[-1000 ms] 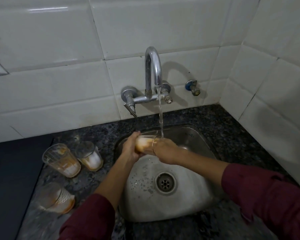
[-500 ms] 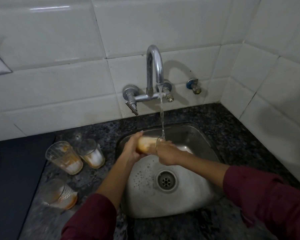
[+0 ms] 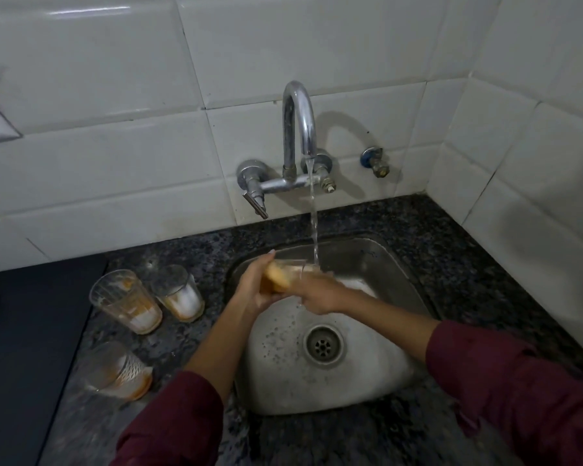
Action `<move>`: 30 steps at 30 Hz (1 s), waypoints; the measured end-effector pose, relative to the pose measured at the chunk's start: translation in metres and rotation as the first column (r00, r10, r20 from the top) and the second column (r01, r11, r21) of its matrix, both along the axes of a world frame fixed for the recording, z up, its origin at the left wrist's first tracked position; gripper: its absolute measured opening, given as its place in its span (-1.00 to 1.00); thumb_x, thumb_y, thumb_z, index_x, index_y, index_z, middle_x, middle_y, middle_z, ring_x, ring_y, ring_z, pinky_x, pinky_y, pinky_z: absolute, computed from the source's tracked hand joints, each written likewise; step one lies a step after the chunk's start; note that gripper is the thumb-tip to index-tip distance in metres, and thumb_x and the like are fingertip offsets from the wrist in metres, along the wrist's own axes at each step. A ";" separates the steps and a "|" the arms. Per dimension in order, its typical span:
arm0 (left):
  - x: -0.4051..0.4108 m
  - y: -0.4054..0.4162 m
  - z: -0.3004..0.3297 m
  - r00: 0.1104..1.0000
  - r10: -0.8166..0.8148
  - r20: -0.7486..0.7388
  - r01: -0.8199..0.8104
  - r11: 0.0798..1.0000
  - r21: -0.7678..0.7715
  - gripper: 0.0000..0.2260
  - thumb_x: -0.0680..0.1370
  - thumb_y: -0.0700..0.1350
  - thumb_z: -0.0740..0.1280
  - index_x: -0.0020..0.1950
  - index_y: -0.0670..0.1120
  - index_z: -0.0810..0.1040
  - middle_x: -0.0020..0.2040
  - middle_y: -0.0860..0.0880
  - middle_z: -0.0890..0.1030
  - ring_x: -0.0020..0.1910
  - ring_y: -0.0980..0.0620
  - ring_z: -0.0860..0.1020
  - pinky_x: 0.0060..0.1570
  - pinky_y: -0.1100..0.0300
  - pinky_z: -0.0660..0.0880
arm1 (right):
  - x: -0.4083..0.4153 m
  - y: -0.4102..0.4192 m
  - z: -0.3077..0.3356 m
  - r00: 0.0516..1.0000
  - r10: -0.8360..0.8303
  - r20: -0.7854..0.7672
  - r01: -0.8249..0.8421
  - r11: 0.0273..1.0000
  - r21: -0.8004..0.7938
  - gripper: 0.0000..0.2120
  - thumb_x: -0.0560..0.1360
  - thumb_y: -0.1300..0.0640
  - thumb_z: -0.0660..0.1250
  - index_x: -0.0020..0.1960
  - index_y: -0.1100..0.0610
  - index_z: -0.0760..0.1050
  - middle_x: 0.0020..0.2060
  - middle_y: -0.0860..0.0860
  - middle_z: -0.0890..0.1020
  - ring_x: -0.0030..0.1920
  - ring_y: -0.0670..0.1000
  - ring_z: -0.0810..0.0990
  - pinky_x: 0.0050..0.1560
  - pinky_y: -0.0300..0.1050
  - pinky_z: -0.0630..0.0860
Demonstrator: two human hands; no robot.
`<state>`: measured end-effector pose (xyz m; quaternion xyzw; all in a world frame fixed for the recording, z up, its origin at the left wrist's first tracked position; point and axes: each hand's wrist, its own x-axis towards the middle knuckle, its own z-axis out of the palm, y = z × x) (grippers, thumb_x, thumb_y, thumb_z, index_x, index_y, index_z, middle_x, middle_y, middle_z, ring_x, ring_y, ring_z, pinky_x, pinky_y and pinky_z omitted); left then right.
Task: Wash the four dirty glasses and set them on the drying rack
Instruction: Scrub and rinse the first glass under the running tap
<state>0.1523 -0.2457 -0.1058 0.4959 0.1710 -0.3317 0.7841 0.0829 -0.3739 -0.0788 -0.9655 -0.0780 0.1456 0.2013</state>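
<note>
A dirty glass (image 3: 283, 276) with an orange-stained base lies sideways over the steel sink (image 3: 377, 264), under the water running from the tap (image 3: 298, 129). My left hand (image 3: 254, 287) grips its base end. My right hand (image 3: 317, 292) is at its open rim, fingers on or inside it. Three more dirty glasses stand on the dark granite counter to the left: a tall one (image 3: 125, 301), a shorter one (image 3: 179, 292) and a patterned one (image 3: 117, 369) nearest me. No drying rack is in view.
White tiled walls close the back and the right side. A small valve (image 3: 374, 162) sticks out of the wall right of the tap. A dark flat surface (image 3: 24, 348) lies left of the glasses. The drain (image 3: 323, 344) sits mid-sink.
Both hands stay on the glass under the stream and turn it slightly. The view has shifted a little; the three glasses on the counter have not moved.
</note>
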 end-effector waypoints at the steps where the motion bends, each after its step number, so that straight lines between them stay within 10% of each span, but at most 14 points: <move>1: -0.003 0.000 0.000 1.000 -0.016 0.025 0.017 0.999 -0.036 -0.84 0.53 -0.02 0.33 -0.03 -0.12 0.55 -0.17 -0.13 0.62 -0.23 -0.07 0.61 -0.36 0.06 0.57 | 0.001 0.000 0.003 0.989 0.004 -0.151 0.044 0.947 0.317 -0.53 0.53 0.38 0.14 0.42 0.15 0.30 0.25 0.06 0.46 0.19 0.04 0.46 0.14 -0.18 0.39; 3: -0.006 0.000 0.000 0.997 0.000 0.079 0.003 0.999 -0.042 -0.82 0.51 -0.02 0.34 0.01 -0.11 0.55 -0.18 -0.13 0.63 -0.29 -0.05 0.62 -0.40 0.14 0.56 | -0.004 0.004 0.002 0.921 0.042 -0.388 0.262 0.671 0.694 -0.42 0.48 0.50 0.10 0.44 0.14 0.29 0.26 0.01 0.46 0.20 -0.04 0.46 0.17 -0.23 0.39; 4: -0.005 -0.001 0.000 0.996 0.021 0.081 -0.019 1.000 -0.018 -0.81 0.50 -0.04 0.36 0.04 -0.10 0.55 -0.15 -0.15 0.64 -0.25 -0.06 0.63 -0.37 0.11 0.58 | -0.003 0.004 -0.001 0.931 0.067 -0.360 0.213 0.699 0.682 -0.40 0.46 0.49 0.12 0.44 0.11 0.29 0.30 0.01 0.45 0.25 -0.03 0.45 0.24 -0.19 0.39; 7: -0.007 -0.004 -0.002 0.998 0.065 0.004 -0.065 0.997 0.033 -0.66 0.46 -0.04 0.44 0.17 -0.15 0.54 0.06 -0.21 0.62 0.02 -0.18 0.62 -0.16 -0.10 0.61 | -0.006 -0.001 -0.007 0.995 0.065 -0.072 -0.058 0.993 0.105 -0.56 0.50 0.36 0.16 0.36 0.16 0.39 0.22 0.15 0.53 0.20 0.14 0.51 0.08 -0.12 0.43; 9: -0.011 -0.004 -0.004 0.996 0.078 -0.048 -0.076 0.997 0.033 -0.60 0.45 -0.01 0.45 0.19 -0.18 0.51 0.08 -0.24 0.60 0.03 -0.21 0.61 -0.11 -0.17 0.59 | -0.008 -0.006 -0.022 0.997 0.077 0.031 -0.070 0.980 -0.188 -0.66 0.51 0.30 0.17 0.26 0.20 0.48 0.14 0.17 0.58 0.15 0.18 0.54 -0.01 -0.11 0.42; 13: -0.017 0.005 -0.008 0.988 -0.060 -0.145 0.065 0.997 0.034 -0.66 0.53 0.10 0.33 0.05 -0.18 0.54 -0.07 -0.23 0.64 -0.07 -0.17 0.61 -0.13 -0.18 0.59 | -0.021 -0.009 -0.030 0.972 -0.036 0.233 -0.031 0.960 0.278 -0.66 0.44 0.27 0.37 0.20 0.08 0.58 0.20 0.06 0.61 0.20 -0.02 0.52 0.21 -0.24 0.39; 18: -0.023 0.022 -0.018 0.882 -0.429 0.193 0.278 0.806 0.523 -0.85 0.56 -0.14 0.31 -0.16 -0.13 0.63 -0.17 -0.11 0.61 -0.26 0.04 0.55 -0.28 0.23 0.49 | -0.043 -0.014 -0.023 0.979 -0.124 -0.160 0.202 0.644 0.738 -0.80 0.41 0.36 0.39 0.00 0.18 0.64 -0.16 -0.05 0.69 -0.13 -0.18 0.64 -0.01 -0.27 0.55; 26: -0.044 0.032 -0.024 0.766 -0.631 -0.122 0.642 0.747 0.173 -0.54 0.59 0.17 0.15 0.30 -0.13 0.47 -0.07 -0.24 0.60 -0.23 -0.16 0.60 -0.38 0.00 0.60 | -0.056 0.001 -0.036 0.855 -0.180 -0.487 0.518 0.250 0.818 -0.92 0.46 0.32 0.36 -0.11 0.16 0.55 -0.29 0.02 0.61 -0.30 -0.06 0.59 -0.38 -0.20 0.51; 30: -0.049 0.032 -0.017 0.745 -0.648 -0.159 0.665 0.741 0.092 -0.59 0.59 0.13 0.12 0.16 -0.17 0.51 -0.18 -0.23 0.63 -0.34 -0.15 0.62 -0.46 0.02 0.58 | -0.060 0.006 -0.040 0.821 -0.244 -0.516 0.558 0.157 0.815 -0.93 0.47 0.28 0.36 -0.09 0.15 0.54 -0.26 0.02 0.60 -0.31 -0.10 0.59 -0.38 -0.25 0.49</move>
